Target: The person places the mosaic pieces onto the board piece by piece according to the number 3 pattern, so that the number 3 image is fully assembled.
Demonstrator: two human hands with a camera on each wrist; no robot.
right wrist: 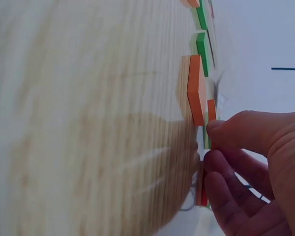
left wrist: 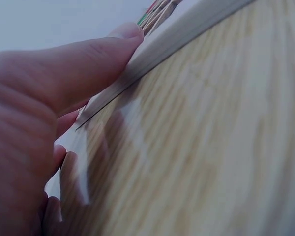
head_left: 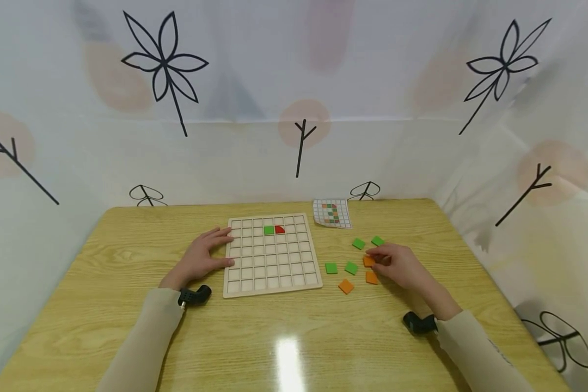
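A pale wooden grid board (head_left: 271, 267) lies on the table. A green square tile (head_left: 269, 230) and a red tile with one rounded corner (head_left: 280, 230) sit side by side in its upper cells. My left hand (head_left: 206, 256) rests at the board's left edge, fingers spread and thumb on the rim (left wrist: 123, 73). To the right of the board, my right hand (head_left: 396, 265) pinches an orange tile (right wrist: 212, 109) between thumb and fingertips. Another orange tile (head_left: 371, 277) lies just beside that hand. In the right wrist view, a red piece (right wrist: 204, 194) shows partly behind the fingers.
Several green tiles (head_left: 351, 268) and a further orange tile (head_left: 345, 286) are scattered between board and right hand. A printed sheet with a coloured grid pattern (head_left: 332, 213) lies behind, near the table's back edge. Patterned white cloth (head_left: 255, 158) encloses the table.
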